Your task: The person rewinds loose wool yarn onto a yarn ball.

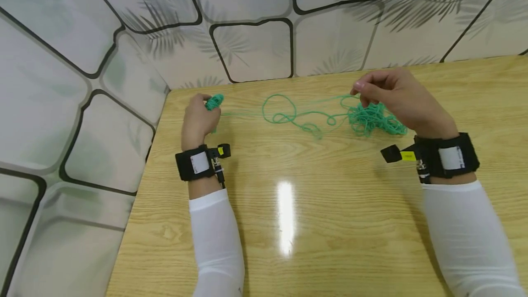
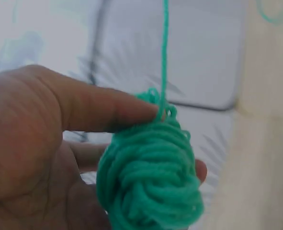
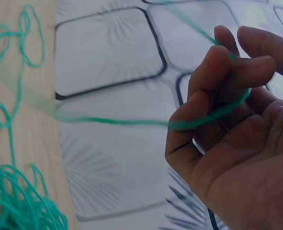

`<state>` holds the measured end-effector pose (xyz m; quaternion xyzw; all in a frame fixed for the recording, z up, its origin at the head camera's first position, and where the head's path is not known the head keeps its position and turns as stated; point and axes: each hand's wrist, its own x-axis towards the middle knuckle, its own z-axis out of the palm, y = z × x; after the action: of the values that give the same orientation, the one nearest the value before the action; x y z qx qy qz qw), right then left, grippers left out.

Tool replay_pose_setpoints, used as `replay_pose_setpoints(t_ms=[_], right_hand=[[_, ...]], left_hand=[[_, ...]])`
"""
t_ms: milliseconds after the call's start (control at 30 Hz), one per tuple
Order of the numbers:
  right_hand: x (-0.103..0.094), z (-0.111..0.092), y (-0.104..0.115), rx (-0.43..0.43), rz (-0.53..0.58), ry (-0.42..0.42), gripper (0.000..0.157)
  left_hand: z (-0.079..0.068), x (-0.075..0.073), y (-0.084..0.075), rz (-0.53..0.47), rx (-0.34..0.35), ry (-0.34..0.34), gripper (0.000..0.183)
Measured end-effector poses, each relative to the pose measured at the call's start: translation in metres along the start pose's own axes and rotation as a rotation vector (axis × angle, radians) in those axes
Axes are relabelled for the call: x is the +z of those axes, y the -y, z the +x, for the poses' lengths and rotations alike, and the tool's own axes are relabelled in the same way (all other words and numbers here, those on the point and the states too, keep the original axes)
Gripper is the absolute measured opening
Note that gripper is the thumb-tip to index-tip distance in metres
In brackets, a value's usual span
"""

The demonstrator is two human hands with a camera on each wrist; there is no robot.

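My left hand [image 1: 198, 120] grips a small wound ball of green yarn [image 2: 151, 172] at the left of the table. In the left wrist view the thumb presses near its top, where one taut strand [image 2: 164, 52] leads away. The right hand [image 1: 406, 97] is raised over the right side, its fingers curled round a single yarn strand [image 3: 127, 122] that crosses them. Below that hand a loose tangled heap of the same yarn [image 1: 373, 120] lies on the table. Loops of slack yarn [image 1: 284, 118] and thin strands stretch between the heap and the left hand.
The wood-grain table [image 1: 330, 223] meets a patterned wall panel [image 1: 251, 49] at the back and another panel [image 1: 107, 141] along the left. Each wrist carries a black strap [image 1: 447, 155] with a small camera.
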<state>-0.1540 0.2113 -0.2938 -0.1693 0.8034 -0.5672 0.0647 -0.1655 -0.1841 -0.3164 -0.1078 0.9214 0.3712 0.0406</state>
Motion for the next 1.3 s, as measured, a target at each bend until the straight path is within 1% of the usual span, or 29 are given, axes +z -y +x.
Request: replay_pose_setpoints(t_ms=[67, 133, 167, 233, 300, 367, 467, 533, 600, 667, 700, 733, 767, 800, 833, 867, 933, 967, 1000, 1033, 1067, 1133, 1200, 1300], right_hand=[[-0.010, -0.003, 0.000, 0.008, 0.007, -0.046, 0.034], [-0.018, -0.005, -0.001, 0.007, 0.019, -0.089, 0.034], [-0.020, -0.006, -0.002, 0.002, 0.033, -0.103, 0.034], [-0.024, -0.007, -0.003, -0.003, 0.025, -0.120, 0.033], [-0.024, -0.007, -0.003, 0.001, 0.013, -0.125, 0.034], [-0.021, -0.006, -0.002, 0.010, -0.017, -0.114, 0.034], [-0.012, -0.003, -0.001, 0.003, -0.053, -0.076, 0.032], [-0.005, 0.000, 0.000, -0.020, -0.062, -0.046, 0.030], [0.001, 0.002, 0.000, -0.048, -0.064, -0.019, 0.027], [0.006, 0.004, 0.000, -0.076, -0.057, 0.001, 0.025], [0.009, 0.004, 0.000, -0.087, -0.049, 0.010, 0.024], [0.012, 0.005, 0.000, -0.096, -0.042, 0.019, 0.023], [0.015, 0.005, 0.000, -0.103, -0.034, 0.027, 0.023], [0.019, 0.006, 0.000, -0.105, -0.033, 0.035, 0.023], [0.022, 0.006, 0.001, -0.109, -0.030, 0.043, 0.023], [0.026, 0.007, 0.002, -0.112, -0.035, 0.051, 0.023], [0.033, 0.007, 0.003, -0.132, -0.057, 0.062, 0.022], [0.036, 0.008, 0.003, -0.150, -0.077, 0.063, 0.021], [0.039, 0.008, 0.003, -0.169, -0.099, 0.059, 0.020], [0.041, 0.008, 0.003, -0.192, -0.117, 0.052, 0.019], [0.043, 0.008, 0.003, -0.212, -0.135, 0.042, 0.018], [0.045, 0.008, 0.004, -0.249, -0.157, 0.020, 0.017], [0.047, 0.008, 0.004, -0.267, -0.168, -0.002, 0.017], [0.048, 0.008, 0.005, -0.281, -0.188, -0.028, 0.016]], left_hand=[[0.006, 0.006, 0.009, 0.027, -0.056, -0.012, 0.048], [0.011, 0.013, 0.016, 0.050, -0.095, -0.020, 0.048], [0.013, 0.016, 0.019, 0.058, -0.106, -0.024, 0.047], [0.016, 0.021, 0.022, 0.079, -0.123, -0.021, 0.047], [0.019, 0.027, 0.022, 0.103, -0.119, 0.005, 0.050], [0.020, 0.031, 0.019, 0.137, -0.100, 0.041, 0.051], [0.021, 0.035, 0.014, 0.202, -0.071, 0.096, 0.054], [0.020, 0.036, 0.010, 0.239, -0.065, 0.121, 0.057], [0.016, 0.035, 0.004, 0.269, -0.065, 0.129, 0.060], [0.010, 0.033, -0.006, 0.288, -0.039, 0.110, 0.063], [0.006, 0.033, -0.014, 0.289, -0.006, 0.090, 0.063], [0.001, 0.034, -0.023, 0.284, 0.043, 0.071, 0.063], [-0.004, 0.035, -0.034, 0.276, 0.109, 0.052, 0.062], [-0.010, 0.038, -0.046, 0.264, 0.188, 0.040, 0.061], [-0.016, 0.042, -0.058, 0.257, 0.281, 0.036, 0.060], [-0.022, 0.048, -0.070, 0.247, 0.379, 0.041, 0.058], [-0.034, 0.061, -0.090, 0.247, 0.571, 0.073, 0.056], [-0.040, 0.068, -0.099, 0.263, 0.653, 0.083, 0.055], [-0.045, 0.075, -0.106, 0.283, 0.719, 0.088, 0.053], [-0.049, 0.080, -0.112, 0.309, 0.769, 0.086, 0.050], [-0.052, 0.086, -0.116, 0.329, 0.803, 0.078, 0.047], [-0.056, 0.092, -0.121, 0.365, 0.829, 0.060, 0.038], [-0.058, 0.096, -0.123, 0.375, 0.825, 0.049, 0.030], [-0.058, 0.096, -0.123, 0.345, 0.831, 0.042, 0.023]])
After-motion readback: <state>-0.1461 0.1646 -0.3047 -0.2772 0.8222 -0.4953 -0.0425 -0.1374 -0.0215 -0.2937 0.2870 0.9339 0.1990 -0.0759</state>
